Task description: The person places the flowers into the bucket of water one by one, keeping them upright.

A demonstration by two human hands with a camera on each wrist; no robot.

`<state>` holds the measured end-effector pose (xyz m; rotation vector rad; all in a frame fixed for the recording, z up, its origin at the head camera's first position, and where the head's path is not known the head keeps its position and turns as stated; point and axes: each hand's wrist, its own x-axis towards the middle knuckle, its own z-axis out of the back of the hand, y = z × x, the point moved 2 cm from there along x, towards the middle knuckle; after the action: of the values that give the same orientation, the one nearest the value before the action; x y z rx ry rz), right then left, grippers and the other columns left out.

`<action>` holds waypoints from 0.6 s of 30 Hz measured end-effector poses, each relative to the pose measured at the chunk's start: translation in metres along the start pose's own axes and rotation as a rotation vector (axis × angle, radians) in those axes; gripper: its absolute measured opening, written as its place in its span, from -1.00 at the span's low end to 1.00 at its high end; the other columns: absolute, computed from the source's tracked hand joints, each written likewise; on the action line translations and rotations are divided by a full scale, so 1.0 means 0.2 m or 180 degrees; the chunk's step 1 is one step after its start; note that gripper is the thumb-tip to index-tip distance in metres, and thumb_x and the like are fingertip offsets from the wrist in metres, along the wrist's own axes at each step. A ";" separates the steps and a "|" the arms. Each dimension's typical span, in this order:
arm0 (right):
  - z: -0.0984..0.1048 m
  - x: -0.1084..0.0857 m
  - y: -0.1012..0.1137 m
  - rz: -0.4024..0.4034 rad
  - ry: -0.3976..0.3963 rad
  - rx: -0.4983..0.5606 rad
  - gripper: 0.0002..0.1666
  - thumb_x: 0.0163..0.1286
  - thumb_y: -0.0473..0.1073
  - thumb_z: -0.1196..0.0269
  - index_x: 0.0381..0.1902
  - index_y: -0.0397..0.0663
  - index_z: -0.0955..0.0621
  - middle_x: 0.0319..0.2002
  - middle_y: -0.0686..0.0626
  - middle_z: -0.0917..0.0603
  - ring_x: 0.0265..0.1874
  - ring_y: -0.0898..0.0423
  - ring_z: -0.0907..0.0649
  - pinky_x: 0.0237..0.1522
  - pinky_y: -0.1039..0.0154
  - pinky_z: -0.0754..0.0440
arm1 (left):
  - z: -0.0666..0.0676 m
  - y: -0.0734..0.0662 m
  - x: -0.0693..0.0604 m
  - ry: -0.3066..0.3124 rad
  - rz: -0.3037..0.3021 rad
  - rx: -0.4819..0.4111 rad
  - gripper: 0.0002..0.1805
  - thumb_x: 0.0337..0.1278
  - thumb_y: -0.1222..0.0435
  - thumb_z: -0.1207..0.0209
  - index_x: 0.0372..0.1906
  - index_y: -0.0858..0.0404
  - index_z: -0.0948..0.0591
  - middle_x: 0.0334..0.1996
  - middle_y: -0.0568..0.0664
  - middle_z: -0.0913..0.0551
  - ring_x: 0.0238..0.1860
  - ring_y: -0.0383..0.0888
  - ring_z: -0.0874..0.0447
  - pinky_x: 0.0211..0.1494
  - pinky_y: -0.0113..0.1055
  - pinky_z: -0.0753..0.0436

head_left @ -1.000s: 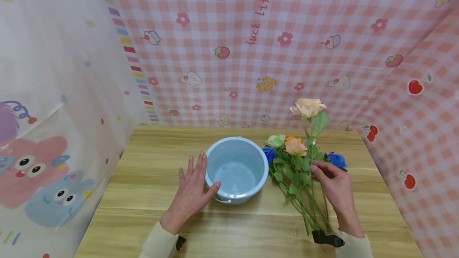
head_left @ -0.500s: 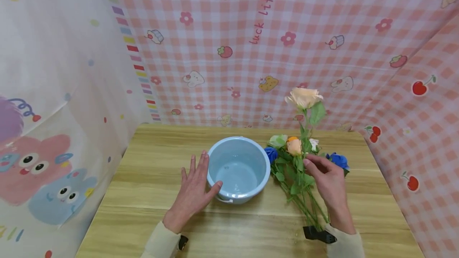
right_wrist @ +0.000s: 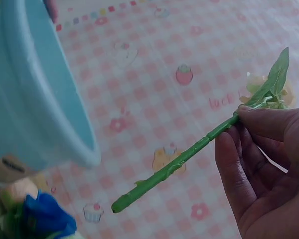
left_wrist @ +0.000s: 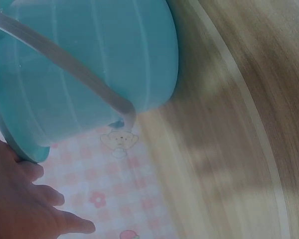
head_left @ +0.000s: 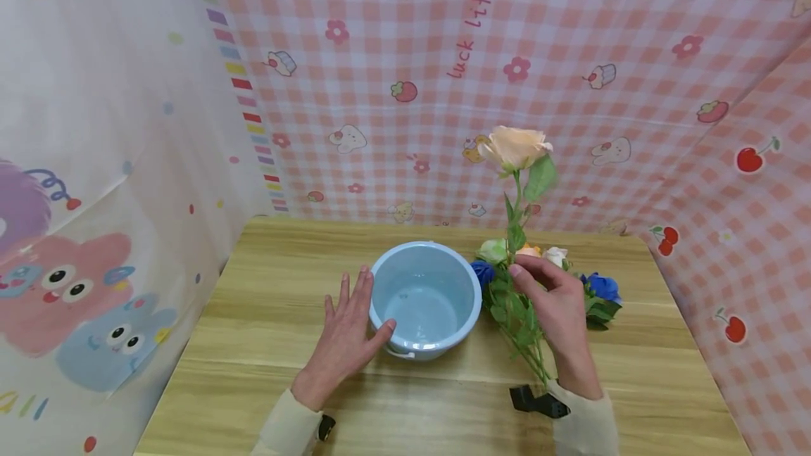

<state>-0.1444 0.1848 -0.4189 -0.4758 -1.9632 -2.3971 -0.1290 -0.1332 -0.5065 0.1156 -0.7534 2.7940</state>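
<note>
A light blue bucket stands upright on the table, with its handle hanging down the side in the left wrist view. My left hand rests against the bucket's left rim, fingers spread and straight. Between thumb and fingers, my right hand pinches the stem of a peach rose, which it holds upright above the other flowers. In the right wrist view the bare green stem sticks out past the fingers, its cut end to the right of the bucket's rim.
Several roses lie on the table right of the bucket, partly hidden by my right hand: a pale green rose, a white rose, and a blue rose among them. A checked cloth hangs behind the wooden table.
My right hand has lifted the peach rose up and moved it left, off the other flowers and closer to the bucket. The left hand stays on the rim.
</note>
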 end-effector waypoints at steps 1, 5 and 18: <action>-0.01 0.00 0.01 0.0023 0.0011 0.0014 -0.77 0.44 -0.31 -0.34 -0.01 -0.31 -0.75 -0.23 0.24 -0.75 -0.29 0.21 -0.73 -0.26 0.39 -0.73 | 0.00 0.00 0.00 -0.0004 0.0000 -0.0003 0.03 0.40 -0.21 -0.07 0.68 0.29 0.03 0.67 0.08 0.09 0.64 0.30 0.22 0.47 0.52 0.08; -0.06 0.01 0.04 0.0116 0.0069 0.0101 -0.78 0.42 -0.32 -0.36 -0.02 -0.33 -0.74 -0.20 0.16 -0.76 -0.22 0.20 -0.74 -0.23 0.36 -0.75 | 0.00 0.00 0.00 -0.0011 0.0003 0.0000 0.03 0.40 -0.22 -0.06 0.68 0.29 0.03 0.67 0.08 0.08 0.64 0.28 0.22 0.47 0.53 0.08; -0.22 0.02 0.10 0.0343 0.0312 0.0205 -0.81 0.42 -0.32 -0.37 -0.07 -0.31 -0.75 -0.19 -0.26 -0.77 -0.32 0.19 -0.75 -0.24 0.31 -0.76 | -0.01 0.00 0.00 -0.0019 0.0013 -0.0012 0.02 0.40 -0.17 -0.08 0.68 0.29 0.03 0.67 0.06 0.10 0.64 0.27 0.22 0.49 0.50 0.09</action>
<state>-0.1535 0.1395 -0.4056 -0.4412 -1.9158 -2.2411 -0.1287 -0.1327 -0.5080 0.1220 -0.7612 2.7972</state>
